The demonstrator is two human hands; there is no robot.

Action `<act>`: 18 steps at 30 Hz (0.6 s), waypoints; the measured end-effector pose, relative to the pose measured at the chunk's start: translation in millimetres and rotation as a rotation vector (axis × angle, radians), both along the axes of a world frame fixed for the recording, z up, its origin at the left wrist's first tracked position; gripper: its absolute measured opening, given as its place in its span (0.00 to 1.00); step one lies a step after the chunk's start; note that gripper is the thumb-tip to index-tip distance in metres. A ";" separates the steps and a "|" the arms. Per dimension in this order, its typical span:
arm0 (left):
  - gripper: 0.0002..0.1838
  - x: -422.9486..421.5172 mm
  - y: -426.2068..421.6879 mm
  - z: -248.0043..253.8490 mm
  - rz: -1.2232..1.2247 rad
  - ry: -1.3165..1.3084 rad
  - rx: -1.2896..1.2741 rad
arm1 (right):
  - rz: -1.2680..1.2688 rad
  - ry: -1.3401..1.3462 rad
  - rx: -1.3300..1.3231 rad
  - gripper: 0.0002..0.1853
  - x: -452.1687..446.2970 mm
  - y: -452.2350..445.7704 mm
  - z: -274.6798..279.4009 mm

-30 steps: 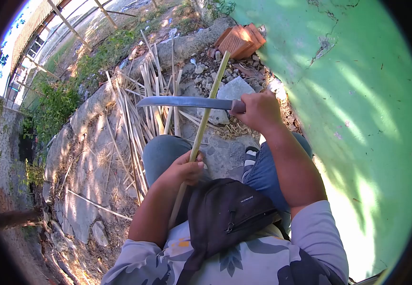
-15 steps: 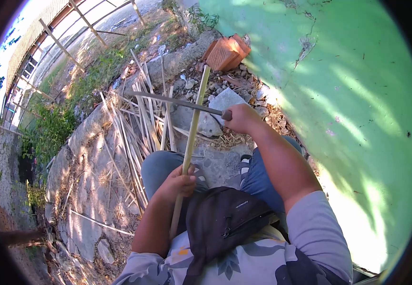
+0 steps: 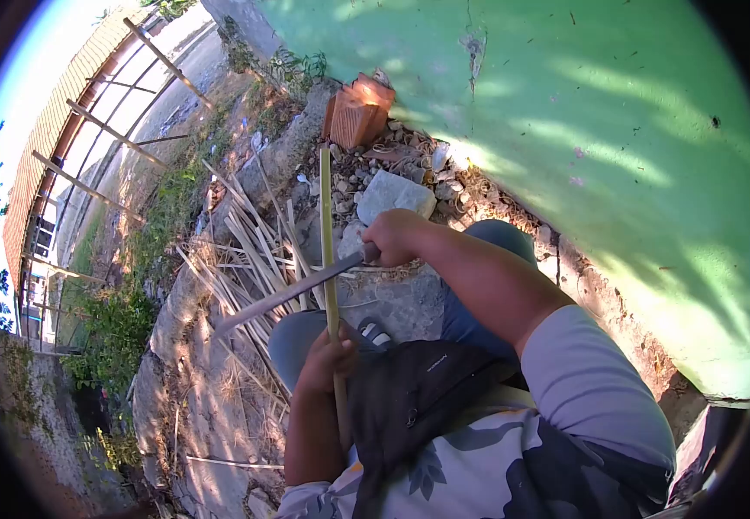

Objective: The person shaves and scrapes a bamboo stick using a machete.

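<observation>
My right hand (image 3: 395,238) is closed around the handle of a machete (image 3: 284,295). Its long grey blade points left and down, crossing the upper half of a pale green bamboo strip (image 3: 327,212). Blade and strip look to be touching, though I cannot tell how deep the edge sits. Lower down, my left hand (image 3: 330,359) grips the strip, which stands nearly upright between my knees. The strip's bottom end runs down beside a black bag (image 3: 418,389) on my front.
Many split bamboo strips (image 3: 258,238) lie in a pile left of my knees. Ahead are a pale stone block (image 3: 395,197), rubble and stacked orange tiles (image 3: 359,112). A green wall (image 3: 582,112) rises on the right. Wooden poles (image 3: 115,134) stand far left.
The machete has slid down along the bamboo strip toward my left hand, its tip now angled lower. My view has turned, and the strip stands more upright.
</observation>
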State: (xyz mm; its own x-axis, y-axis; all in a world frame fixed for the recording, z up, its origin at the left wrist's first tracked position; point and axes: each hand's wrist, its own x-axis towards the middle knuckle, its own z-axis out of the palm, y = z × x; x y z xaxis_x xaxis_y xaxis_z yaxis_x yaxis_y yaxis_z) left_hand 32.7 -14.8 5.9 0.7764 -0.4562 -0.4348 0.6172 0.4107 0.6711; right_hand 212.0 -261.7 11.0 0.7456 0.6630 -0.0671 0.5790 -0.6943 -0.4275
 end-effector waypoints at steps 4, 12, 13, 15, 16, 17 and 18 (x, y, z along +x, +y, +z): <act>0.10 -2.9 6.2 -4.1 -0.005 -0.019 0.032 | -0.267 0.158 0.243 0.12 17.9 -8.1 -15.6; 0.09 -2.2 2.3 -3.2 0.013 -0.004 -0.055 | -0.358 0.190 0.201 0.15 16.9 -11.2 -8.1; 0.09 -0.4 2.5 -8.7 0.016 -0.010 -0.077 | -0.371 0.203 0.200 0.15 15.2 -11.9 -4.6; 0.09 1.3 0.2 -9.2 0.014 0.005 -0.048 | -0.355 0.117 0.174 0.17 16.3 -14.2 -7.3; 0.10 1.4 -5.2 -5.4 0.011 -0.002 -0.076 | -0.362 0.091 0.116 0.17 18.0 -31.5 10.2; 0.11 -1.0 -3.4 -2.7 0.018 0.009 -0.055 | -0.358 0.091 0.104 0.16 13.1 -28.5 17.4; 0.11 0.6 -4.2 -1.8 0.008 0.018 -0.075 | -0.346 0.121 0.144 0.16 3.3 -8.0 14.5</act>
